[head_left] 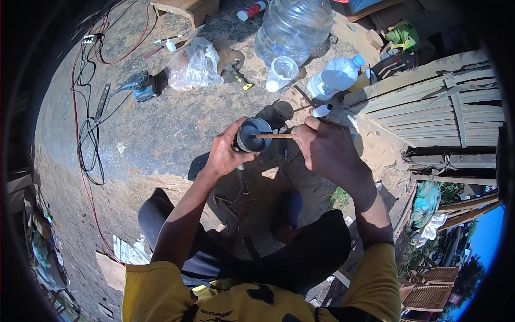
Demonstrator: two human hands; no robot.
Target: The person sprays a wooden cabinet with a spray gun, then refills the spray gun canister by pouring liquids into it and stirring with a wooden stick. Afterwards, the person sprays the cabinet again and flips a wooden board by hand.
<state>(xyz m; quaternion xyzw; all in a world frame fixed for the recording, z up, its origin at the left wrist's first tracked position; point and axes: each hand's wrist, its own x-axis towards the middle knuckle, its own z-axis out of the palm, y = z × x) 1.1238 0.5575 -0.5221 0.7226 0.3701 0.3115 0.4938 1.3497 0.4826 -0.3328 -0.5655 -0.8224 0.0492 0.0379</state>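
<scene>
My left hand [226, 152] is wrapped round a small metal can [260, 125], which is tilted so that its mouth shows. Dark grey liquid or paint lines the inside. My right hand [325, 147] grips a thin wooden stick [279, 136], whose far end reaches into the can. The stick lies nearly level, and its tip is down by the dark contents. Beyond the can stand a clear plastic cup [284, 68] and a clear plastic bottle [335, 78] with a blue cap. A small white bottle [322, 111] lies close to my right hand.
Farther off stands a large clear water jug [294, 32]. To the left lie a crumpled plastic bag [194, 63], a blue power sander [140, 86] and tangled cables [86, 123]. A slatted wooden panel [429, 104] lies at the right. A wooden stool [186, 8] stands at the back.
</scene>
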